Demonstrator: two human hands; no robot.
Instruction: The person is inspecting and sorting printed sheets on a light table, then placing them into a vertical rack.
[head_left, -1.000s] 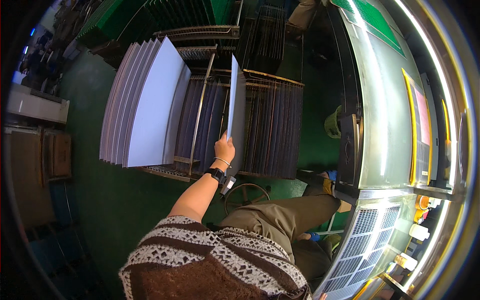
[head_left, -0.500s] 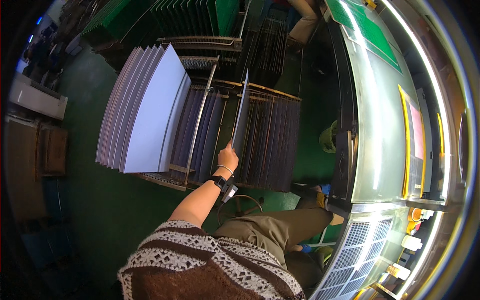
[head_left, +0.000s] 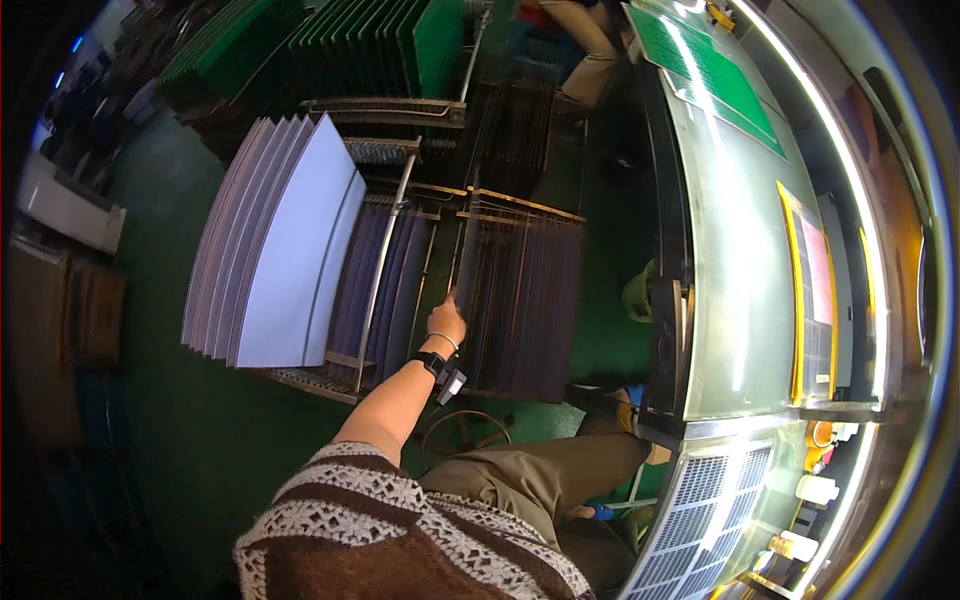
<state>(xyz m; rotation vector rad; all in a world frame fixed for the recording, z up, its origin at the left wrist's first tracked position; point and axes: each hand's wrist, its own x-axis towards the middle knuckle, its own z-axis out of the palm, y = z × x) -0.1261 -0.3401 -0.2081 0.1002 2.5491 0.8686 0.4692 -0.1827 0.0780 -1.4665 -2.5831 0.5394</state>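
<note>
My left hand [head_left: 447, 320], reaching out over a wire rack, has its fingers closed at the near edge of a thin panel [head_left: 467, 252]. The panel stands on edge, blurred and seen almost edge-on. To its right, a row of dark upright panels [head_left: 530, 300] fills the rack. Left of the hand are more dark panels [head_left: 385, 270] in slots behind a metal rail [head_left: 385, 270]. A fan of pale, stiff boards [head_left: 295, 260] stands farther left. A dark watch and a light bracelet are on my left wrist. My right hand does not show.
Green upright boards [head_left: 380, 45] fill racks at the back. Along the right runs a bright glass-topped table [head_left: 735, 290] bearing a yellow-edged frame [head_left: 805, 290] and a green sheet [head_left: 710, 75]. A gridded panel [head_left: 705, 510] and small bottles [head_left: 815, 488] are near. Another person's leg [head_left: 585, 50] shows far back.
The thin panel has dropped lower among the rack's panels, and less of it stands up above them. My left hand stays at its near edge. The whole view has shifted slightly.
</note>
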